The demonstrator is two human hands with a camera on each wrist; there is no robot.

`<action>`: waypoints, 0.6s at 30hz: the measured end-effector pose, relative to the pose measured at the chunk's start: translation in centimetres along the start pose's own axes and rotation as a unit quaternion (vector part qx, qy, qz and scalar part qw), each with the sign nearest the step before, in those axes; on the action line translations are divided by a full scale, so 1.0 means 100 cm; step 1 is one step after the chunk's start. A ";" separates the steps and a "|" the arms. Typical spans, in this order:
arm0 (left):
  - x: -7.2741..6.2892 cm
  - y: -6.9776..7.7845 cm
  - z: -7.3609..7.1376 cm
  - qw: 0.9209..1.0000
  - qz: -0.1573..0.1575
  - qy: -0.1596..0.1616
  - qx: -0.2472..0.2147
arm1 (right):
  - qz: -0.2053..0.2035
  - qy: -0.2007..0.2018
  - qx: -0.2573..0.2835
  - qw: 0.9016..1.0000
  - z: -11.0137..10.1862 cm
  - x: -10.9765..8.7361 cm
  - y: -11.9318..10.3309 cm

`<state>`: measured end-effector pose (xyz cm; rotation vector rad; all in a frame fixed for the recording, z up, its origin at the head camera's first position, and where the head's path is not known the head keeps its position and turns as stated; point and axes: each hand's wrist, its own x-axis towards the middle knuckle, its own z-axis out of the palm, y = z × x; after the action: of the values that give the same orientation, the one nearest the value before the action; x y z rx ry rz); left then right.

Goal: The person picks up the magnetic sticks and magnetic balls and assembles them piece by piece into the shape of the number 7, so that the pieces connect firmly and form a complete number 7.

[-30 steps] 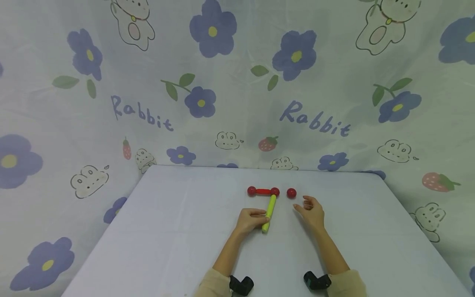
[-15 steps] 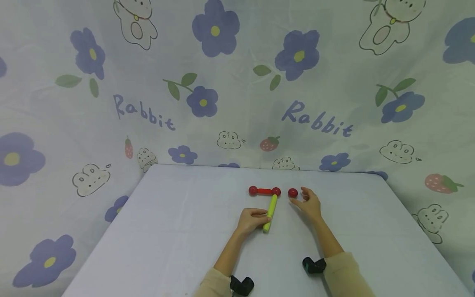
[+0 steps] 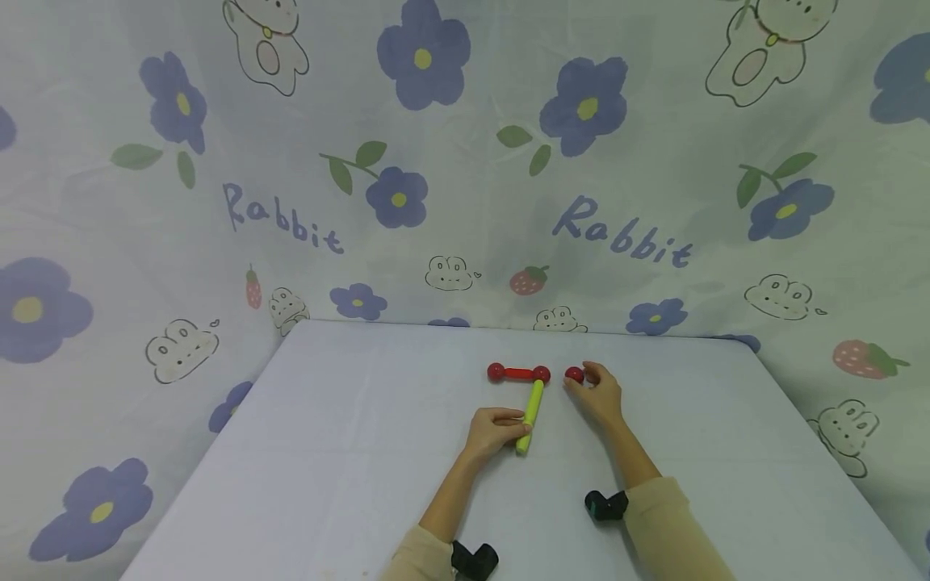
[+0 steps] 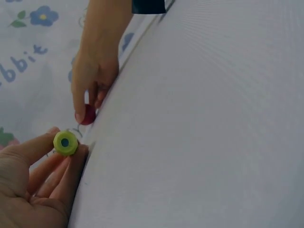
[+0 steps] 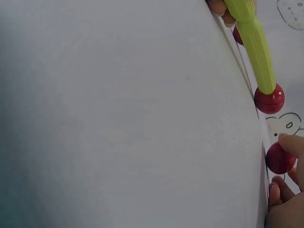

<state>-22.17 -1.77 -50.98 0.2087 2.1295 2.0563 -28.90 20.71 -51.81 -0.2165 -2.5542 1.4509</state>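
Observation:
A yellow-green rod [image 3: 534, 399] is pinched near its lower end by my left hand [image 3: 492, 434]. Its far end meets a red ball [image 3: 541, 374], which a short red rod [image 3: 518, 374] joins to another red ball [image 3: 496, 372] on the left. The rod's near end [image 4: 65, 142], with a dark hole in its middle, faces the left wrist camera. To the right, thumb and fingers of my right hand [image 3: 601, 398] are around a separate loose red ball [image 5: 280, 158]. In the right wrist view the thumb lies on that ball, with the other fingers curled below it.
All the pieces are on a white table [image 3: 349, 420]. Behind its far edge hangs a pale cloth [image 3: 465, 161] printed with flowers and rabbits. Each wrist carries a black camera mount [image 3: 475, 560], beside beige sleeves [image 3: 672, 524].
My right hand has moved forward and left to the loose red ball, and its thumb and fingers have closed around it. The left hand keeps its grip on the yellow-green rod.

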 end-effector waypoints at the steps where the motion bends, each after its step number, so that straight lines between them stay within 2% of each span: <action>1: 0.000 0.001 0.000 1.000 -0.001 0.000 -0.002 | -0.001 -0.001 -0.005 1.000 0.000 0.001 0.000; 12: 0.000 0.001 0.000 1.000 0.001 0.005 -0.001 | -0.011 -0.010 -0.008 1.000 0.001 -0.001 -0.002; 18: -0.013 0.024 0.000 1.000 0.006 0.002 0.003 | 0.003 -0.010 -0.001 1.000 -0.001 -0.007 -0.003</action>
<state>-20.95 -1.95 -48.53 0.2197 2.1410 2.0591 -28.16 20.47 -51.55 -0.2123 -2.5739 1.4600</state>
